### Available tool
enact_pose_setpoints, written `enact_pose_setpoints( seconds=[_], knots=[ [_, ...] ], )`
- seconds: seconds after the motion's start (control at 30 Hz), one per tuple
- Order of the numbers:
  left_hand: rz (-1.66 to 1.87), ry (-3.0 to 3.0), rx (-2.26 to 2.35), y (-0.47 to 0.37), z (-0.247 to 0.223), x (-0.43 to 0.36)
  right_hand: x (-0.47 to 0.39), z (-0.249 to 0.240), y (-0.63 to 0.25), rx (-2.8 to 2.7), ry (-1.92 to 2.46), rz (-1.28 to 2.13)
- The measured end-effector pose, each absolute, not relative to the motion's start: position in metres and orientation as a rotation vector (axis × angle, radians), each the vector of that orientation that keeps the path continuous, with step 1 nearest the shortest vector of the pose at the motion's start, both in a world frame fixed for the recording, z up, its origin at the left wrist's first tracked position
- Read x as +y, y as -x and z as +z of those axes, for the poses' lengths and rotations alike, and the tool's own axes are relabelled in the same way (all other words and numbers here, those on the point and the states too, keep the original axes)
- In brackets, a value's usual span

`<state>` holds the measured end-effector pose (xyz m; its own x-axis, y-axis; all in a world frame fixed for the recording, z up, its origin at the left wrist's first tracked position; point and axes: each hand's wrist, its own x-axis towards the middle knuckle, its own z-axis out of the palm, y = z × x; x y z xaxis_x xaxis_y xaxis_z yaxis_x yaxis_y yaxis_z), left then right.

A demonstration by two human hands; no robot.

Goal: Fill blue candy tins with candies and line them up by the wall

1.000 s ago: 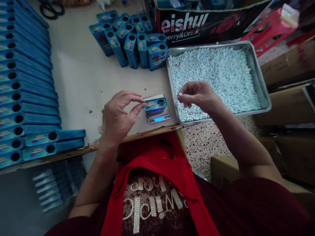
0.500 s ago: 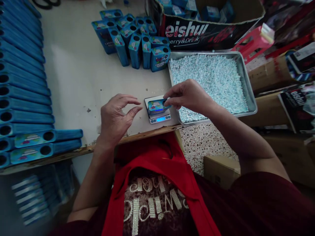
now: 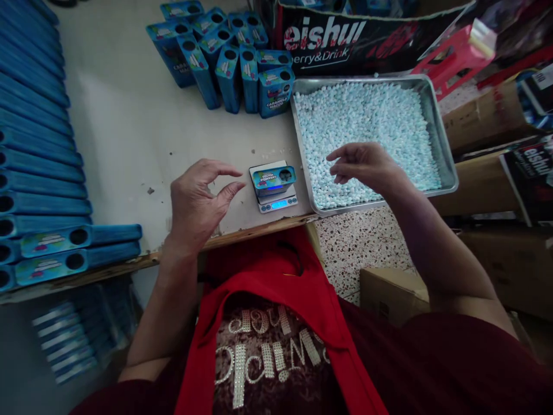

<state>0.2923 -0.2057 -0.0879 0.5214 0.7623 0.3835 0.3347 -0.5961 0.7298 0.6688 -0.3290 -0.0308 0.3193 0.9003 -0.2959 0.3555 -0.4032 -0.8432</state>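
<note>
A small blue candy box (image 3: 264,178) with a round hole in its top stands on a little digital scale (image 3: 290,202) with a lit display. My left hand (image 3: 203,199) is just left of the box, thumb and fingers curved apart, touching nothing. Over the near part of a metal tray (image 3: 452,183), my right hand (image 3: 367,164) hovers with its fingers apart and nothing visible in them. Pale blue and white candies (image 3: 371,109) fill the tray. Inside the box's hole some of its contents show, too dark to make out.
Several blue boxes (image 3: 231,72) stand grouped behind the scale. More blue boxes (image 3: 47,199) lie in a long row at the left. A black carton (image 3: 328,40) stands behind the tray, with a red plastic holder (image 3: 458,60) beside it. The table's wooden edge (image 3: 259,229) runs in front.
My right hand has moved right, from the hole of the box on the scale to above the candy tray. My left hand stays beside the box. The view has shifted slightly.
</note>
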Motion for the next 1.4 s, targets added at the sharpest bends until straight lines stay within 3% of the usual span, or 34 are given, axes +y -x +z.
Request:
enact_pose_setpoints(
  seconds=[0.47,0.73,0.87,1.03,1.27,1.4],
  knots=[
    [0.724,-2.174,0.96,-0.302,-0.076,-0.217,-0.286,0.005,-0.59,-1.858,1.747,0.834],
    [0.736,-2.224,0.93,-0.308,-0.082,-0.218,-0.28,0.003,-0.587,-1.9,1.83,0.842],
    [0.757,-2.341,0.861,-0.339,-0.09,-0.221,-0.277,-0.015,-0.63,-1.888,1.959,0.562],
    [0.524,-2.498,0.738,-0.372,-0.088,-0.223,-0.24,-0.045,-0.69,-1.956,2.203,0.193],
    [0.835,-2.428,1.193,-0.269,-0.071,-0.154,-0.151,-0.057,-0.678,-1.976,2.077,0.102],
    [0.608,-2.413,1.344,-0.181,-0.042,-0.107,-0.124,-0.072,-0.678,-1.795,1.99,0.133]
  ],
)
